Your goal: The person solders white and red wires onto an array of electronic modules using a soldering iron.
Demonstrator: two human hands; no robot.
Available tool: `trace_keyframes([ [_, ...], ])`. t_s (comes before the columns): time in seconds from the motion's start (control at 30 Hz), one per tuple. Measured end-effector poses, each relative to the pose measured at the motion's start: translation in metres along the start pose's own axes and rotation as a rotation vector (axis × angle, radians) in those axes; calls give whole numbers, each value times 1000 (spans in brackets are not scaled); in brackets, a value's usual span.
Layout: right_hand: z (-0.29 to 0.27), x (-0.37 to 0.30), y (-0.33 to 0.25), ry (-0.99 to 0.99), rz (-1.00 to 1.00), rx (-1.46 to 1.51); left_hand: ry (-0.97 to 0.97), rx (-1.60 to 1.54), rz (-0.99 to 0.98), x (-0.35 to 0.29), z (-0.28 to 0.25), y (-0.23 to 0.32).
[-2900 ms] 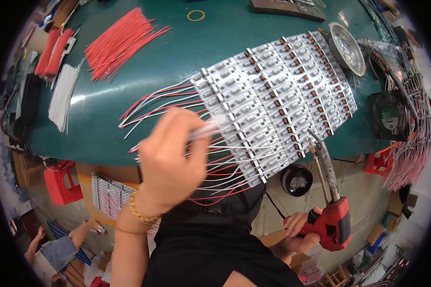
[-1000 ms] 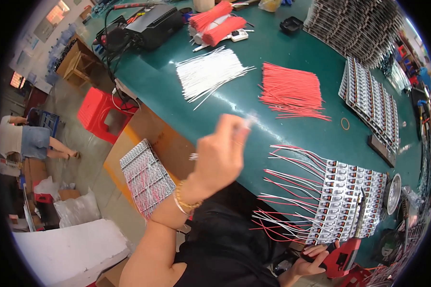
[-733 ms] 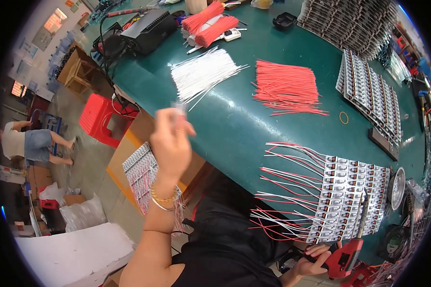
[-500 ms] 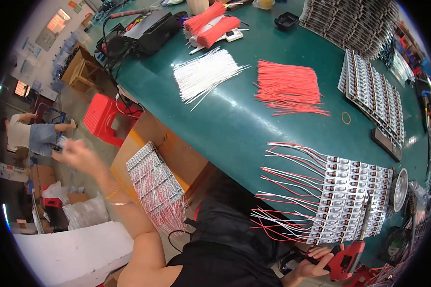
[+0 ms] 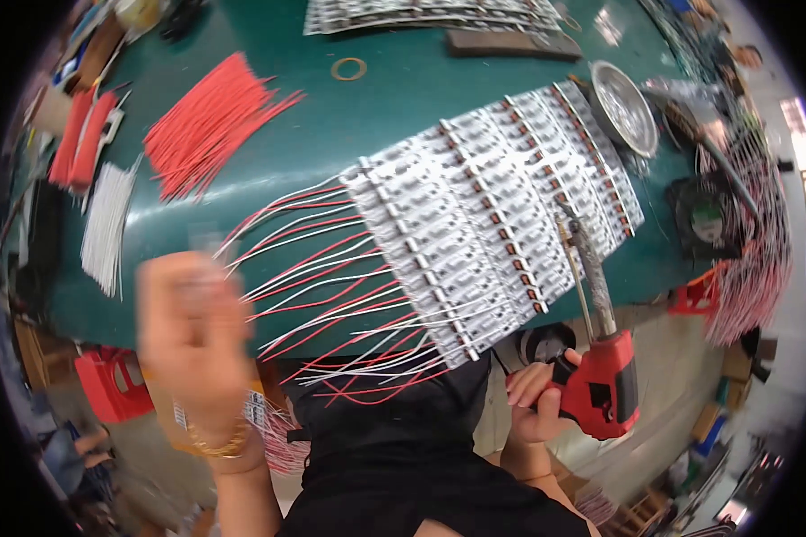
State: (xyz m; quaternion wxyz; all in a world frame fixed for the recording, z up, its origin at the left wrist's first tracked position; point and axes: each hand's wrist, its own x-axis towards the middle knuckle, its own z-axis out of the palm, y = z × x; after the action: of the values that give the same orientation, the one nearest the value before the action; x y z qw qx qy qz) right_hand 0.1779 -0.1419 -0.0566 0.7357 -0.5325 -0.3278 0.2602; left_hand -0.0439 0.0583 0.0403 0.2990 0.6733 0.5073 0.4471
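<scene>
R hand point(image 5: 535, 400): fingers clamped on red soldering gun point(image 5: 607, 389), tip over circuit-board panel point(image 5: 479, 224) in view, prob. to have heat close to joints. L hand point(image 5: 192, 331) blurred just beside the leads point(image 5: 336, 318); I can't tell if fingers are apart or together. Panel lies on table point(image 5: 403, 98) at near edge, leads pointing L, presumably for L-hand access. Red wire pile point(image 5: 208, 125) & white wire pile point(image 5: 107, 231) also L, likely same reason.

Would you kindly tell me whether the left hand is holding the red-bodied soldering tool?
No, the right hand grips the red-bodied soldering tool.
</scene>
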Motion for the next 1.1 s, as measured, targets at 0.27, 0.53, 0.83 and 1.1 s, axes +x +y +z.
trace_keyframes([
  [0.27,-21,-19,-23,7,95,24,-575,123,242,-4,108,37],
  [0.53,-50,-48,-46,-22,205,-94,-462,18,127,-20,124,32],
  [0.83,-61,-68,-61,91,434,-179,-452,70,232,-20,124,24],
  [1.1,-59,-54,-50,-125,214,-313,-404,55,291,-24,129,19],
])
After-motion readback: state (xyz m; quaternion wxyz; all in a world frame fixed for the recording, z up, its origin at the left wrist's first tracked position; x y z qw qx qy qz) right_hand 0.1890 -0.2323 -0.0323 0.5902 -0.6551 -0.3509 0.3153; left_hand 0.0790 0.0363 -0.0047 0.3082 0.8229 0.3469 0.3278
